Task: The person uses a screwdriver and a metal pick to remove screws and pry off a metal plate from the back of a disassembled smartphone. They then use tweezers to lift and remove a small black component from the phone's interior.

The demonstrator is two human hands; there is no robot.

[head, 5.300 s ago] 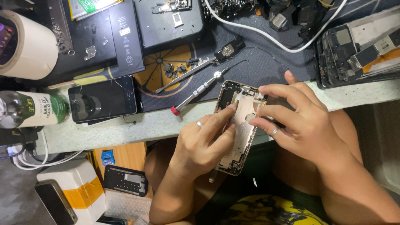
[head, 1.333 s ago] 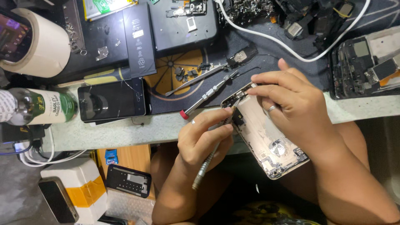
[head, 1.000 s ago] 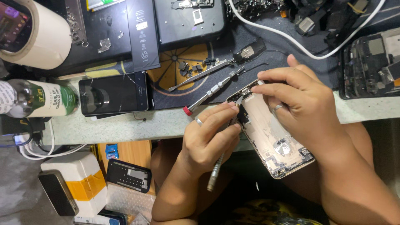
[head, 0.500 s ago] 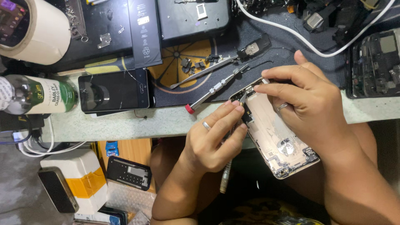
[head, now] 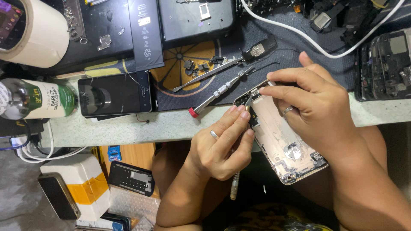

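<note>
My right hand (head: 319, 113) grips an opened gold phone housing (head: 284, 143), held tilted over the bench edge with its top end on the dark mat. My left hand (head: 220, 147), a ring on one finger, is closed around a thin metal tool (head: 234, 190). The tool's handle hangs below the palm. Its tip meets the upper left corner of the housing, just under my right fingertips. Both hands touch the housing.
On the mat lie a red-tipped screwdriver (head: 218, 92), tweezers (head: 205, 75), small loose parts and a white cable (head: 299, 39). A cracked phone (head: 114, 93), a black battery (head: 145, 30), a green can (head: 40, 100), a tape roll (head: 32, 32) and a stripped phone (head: 385, 64) surround them.
The housing has turned from upright to slanting down-right. My left hand took the tool up to its top corner. In the last second the hands barely move; the view drifts.
</note>
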